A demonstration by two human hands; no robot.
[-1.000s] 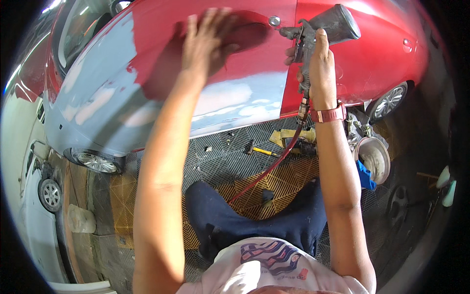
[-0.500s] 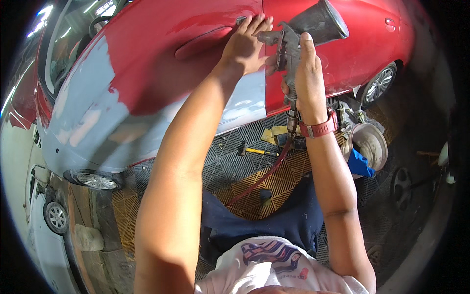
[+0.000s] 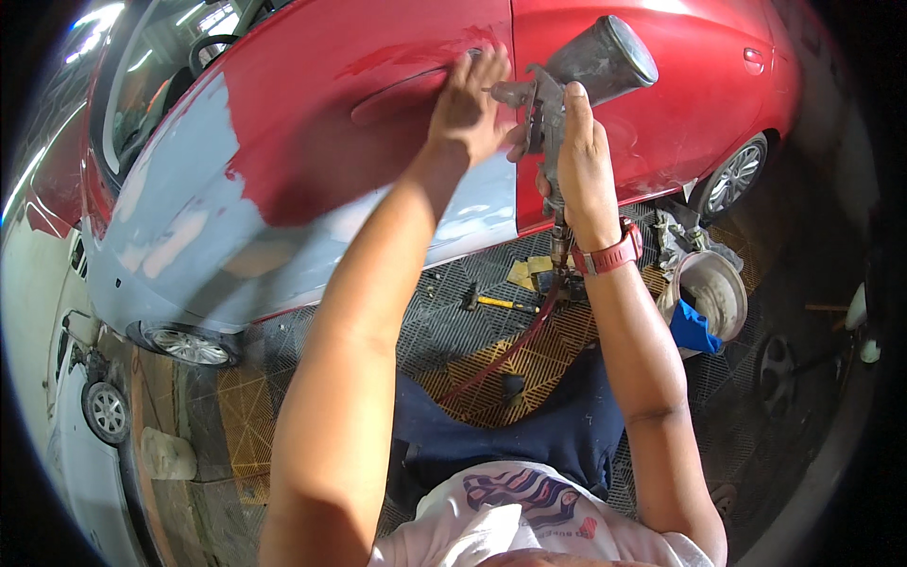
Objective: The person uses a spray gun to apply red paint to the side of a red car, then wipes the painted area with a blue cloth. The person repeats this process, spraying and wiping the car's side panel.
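The right hand (image 3: 588, 175) wraps round a spray gun (image 3: 551, 109), held up beside a car (image 3: 378, 132). The left hand (image 3: 470, 109) is open, fingers slightly apart, close to the car; contact is unclear. Red covers the upper front side; the grey toward the nose and sill seems uncovered yet. Below lie a hose (image 3: 510, 354) and hammer (image 3: 507, 303).

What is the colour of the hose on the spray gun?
The hose is dark red, seen best in the head view.
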